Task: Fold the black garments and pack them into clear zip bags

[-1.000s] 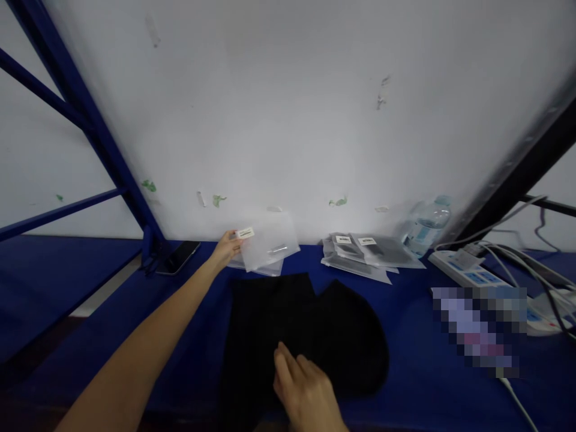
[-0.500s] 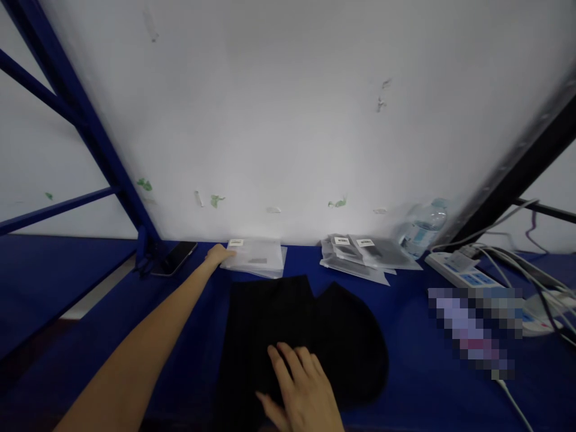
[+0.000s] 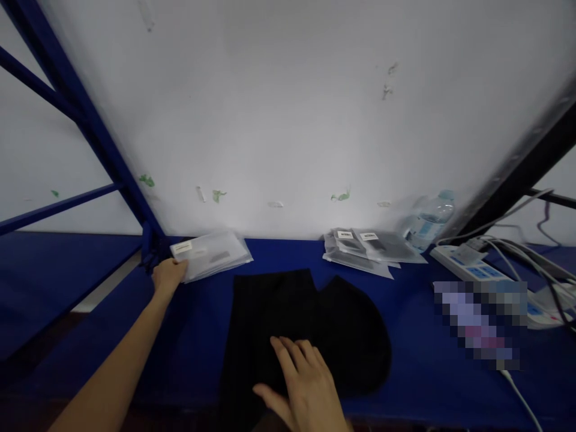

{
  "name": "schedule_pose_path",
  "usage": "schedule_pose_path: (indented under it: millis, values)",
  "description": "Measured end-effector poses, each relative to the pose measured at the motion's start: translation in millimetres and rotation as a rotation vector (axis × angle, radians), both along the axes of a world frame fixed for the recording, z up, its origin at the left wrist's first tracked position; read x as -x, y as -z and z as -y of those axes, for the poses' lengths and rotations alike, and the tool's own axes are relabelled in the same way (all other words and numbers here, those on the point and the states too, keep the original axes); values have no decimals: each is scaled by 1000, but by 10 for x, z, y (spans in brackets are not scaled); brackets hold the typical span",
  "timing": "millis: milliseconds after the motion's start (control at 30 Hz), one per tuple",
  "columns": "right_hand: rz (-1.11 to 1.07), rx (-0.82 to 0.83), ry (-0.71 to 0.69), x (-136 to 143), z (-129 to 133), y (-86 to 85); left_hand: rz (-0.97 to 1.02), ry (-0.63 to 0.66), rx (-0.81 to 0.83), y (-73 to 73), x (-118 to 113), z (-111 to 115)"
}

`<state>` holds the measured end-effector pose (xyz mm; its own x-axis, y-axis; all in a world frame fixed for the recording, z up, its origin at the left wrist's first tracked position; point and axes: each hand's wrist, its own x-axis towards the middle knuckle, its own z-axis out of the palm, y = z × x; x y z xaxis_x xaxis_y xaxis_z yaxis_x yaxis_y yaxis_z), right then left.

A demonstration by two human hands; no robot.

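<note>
My left hand [image 3: 169, 276] is closed on the near left edge of a stack of frosted plastic zip bags [image 3: 216, 255], with a white label at its upper left corner. The stack lies at the back left of the blue table, close to the wall. In front of me a black cloth piece [image 3: 265, 312], which looks like a garment, lies flat, with a straight-edged left part and a rounded right part. My right hand [image 3: 308, 381] rests on its lower middle, fingers stretched and thumb apart, holding nothing.
More labelled zip bags [image 3: 364, 249] lie at the back, right of the middle. Beside them stands a clear plastic bottle [image 3: 429, 225]. A power strip [image 3: 472, 264] with tangled cables and a blurred-out device [image 3: 477, 324] are on the right. Blue shelf posts [image 3: 108, 156] rise at the left.
My left hand has pulled the stack of zip bags to the left, turning it slightly. The phone that lay there no longer shows. My right hand has stayed on the black cloth.
</note>
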<state>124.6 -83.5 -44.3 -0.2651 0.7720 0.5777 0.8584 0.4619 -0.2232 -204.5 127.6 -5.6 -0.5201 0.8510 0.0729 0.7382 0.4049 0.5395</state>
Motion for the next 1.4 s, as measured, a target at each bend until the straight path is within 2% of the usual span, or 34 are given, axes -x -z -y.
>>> schedule_pose_path:
  millis: [100, 200, 233, 300, 400, 467, 567, 700, 833, 1000, 1167, 1267, 1400]
  values:
    - [-20, 17, 15, 39, 4, -56, -65, -52, -42, -21, 31, 341]
    - [-27, -11, 34, 124, -4, -73, -100, -8, -161, -39, -233, 624]
    - [-29, -17, 29, 153, -10, -79, -88, 60, -187, -42, -382, 695]
    - [-55, 1, 4, 187, -30, -107, -20, 299, -186, -41, -737, 794]
    - [-227, 81, -20, 107, -75, -210, 118, 637, -141, -10, -1270, 844]
    - [-403, 127, 15, -56, -102, -298, 181, 756, -102, 26, -1526, 822]
    - [-626, 170, 135, -420, -114, -377, 217, 827, -63, 79, -1714, 751]
    - [-786, 240, 315, -925, -78, -293, 221, 886, -30, 102, -1750, 717]
    - [-725, 284, 440, -1226, -63, -166, 231, 883, 8, 75, -1726, 794]
    - [-575, 259, 398, -1167, -161, -179, 275, 819, 65, 74, -1784, 799]
    - [-292, 210, 290, -991, -286, -186, 326, 870, 84, 31, -1924, 721]
    - [-370, 253, 238, -1073, -380, -259, 350, 845, 28, -66, -1835, 799]
    - [-569, 366, 311, -1331, -575, -365, 440, 706, -49, -132, -1467, 1023]
